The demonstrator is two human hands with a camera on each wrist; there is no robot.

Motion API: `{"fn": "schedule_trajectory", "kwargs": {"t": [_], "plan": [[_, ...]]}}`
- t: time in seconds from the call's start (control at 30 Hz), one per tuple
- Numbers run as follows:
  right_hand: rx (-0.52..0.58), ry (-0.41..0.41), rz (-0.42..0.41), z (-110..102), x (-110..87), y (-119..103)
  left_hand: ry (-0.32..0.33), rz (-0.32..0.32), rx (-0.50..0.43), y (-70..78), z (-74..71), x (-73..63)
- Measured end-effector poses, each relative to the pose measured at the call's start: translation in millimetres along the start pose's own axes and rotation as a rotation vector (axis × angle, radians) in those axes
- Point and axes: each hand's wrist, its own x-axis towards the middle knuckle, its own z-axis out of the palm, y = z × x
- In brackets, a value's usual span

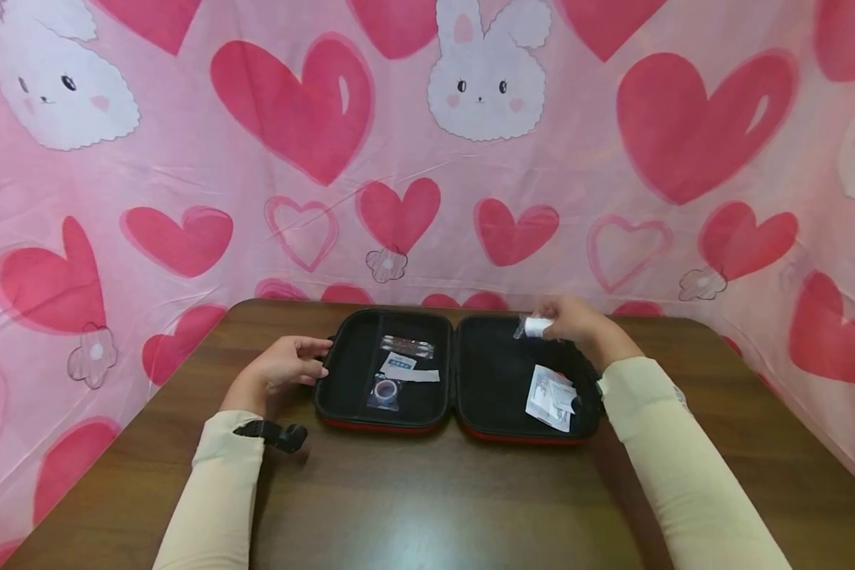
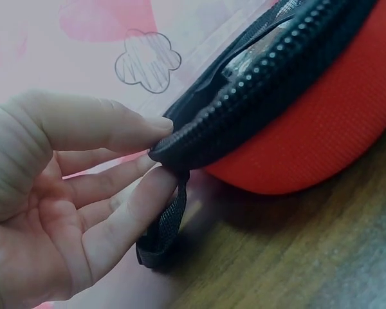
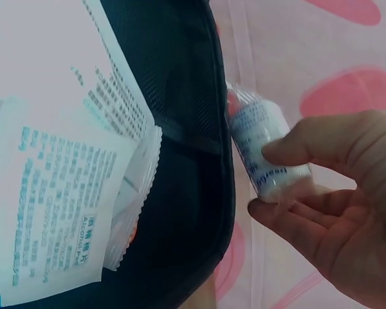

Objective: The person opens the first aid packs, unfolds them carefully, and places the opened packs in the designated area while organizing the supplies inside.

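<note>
An open black-lined case with a red shell (image 1: 399, 428) lies on the table, its two halves spread flat. At its left side my left hand (image 1: 290, 366) pinches the zippered edge (image 2: 199, 138) between thumb and fingers, beside a black fabric loop (image 2: 164, 235). My right hand (image 1: 577, 323) holds a white bandage roll (image 3: 264, 145) in clear plastic wrap, above the far edge of the right half. White printed packets, one an alcohol pad (image 3: 64, 206), lie in that half. The left half holds a tape roll (image 1: 385, 390), a pack of swabs (image 1: 408, 347) and a small packet (image 1: 399, 362).
The brown wooden table (image 1: 413, 499) runs up to a pink curtain (image 1: 413, 119) printed with hearts and rabbits, close behind the case. A white strip (image 1: 420, 376) lies near the small packet in the left half.
</note>
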Motion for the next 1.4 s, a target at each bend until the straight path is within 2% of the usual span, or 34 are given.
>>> {"fn": "schedule_trajectory", "kwargs": {"t": [0.17, 0.33, 0.6, 0.73, 0.9, 1.1, 1.4], "plan": [[-0.062, 0.079, -0.002, -1, 1.1, 14, -0.008, -0.003, -0.014, -0.9, 1.8, 2.1], [-0.173, 0.132, -0.012, -4, -2.4, 27, -0.008, -0.003, -0.022, -1.0, 4.1, 5.2], [-0.47, 0.115, -0.02, -3, 4.1, 29, -0.003, 0.008, -0.015, -0.5, 1.4, 4.6], [-0.554, 0.09, 0.015, -1, 7.8, 24, -0.01, 0.015, -0.017, -1.6, -0.3, 3.1], [-0.588, 0.036, 0.041, 1, 14.9, 24, -0.007, 0.013, -0.017, -2.8, -1.5, 3.5], [-0.596, 0.024, -0.014, 4, 21.3, 28, -0.017, 0.012, -0.015, -2.7, -1.0, 4.8], [-0.457, 0.006, -0.079, 17, 23.8, 26, -0.011, 0.014, -0.003, -0.7, 0.8, 2.9]]}}
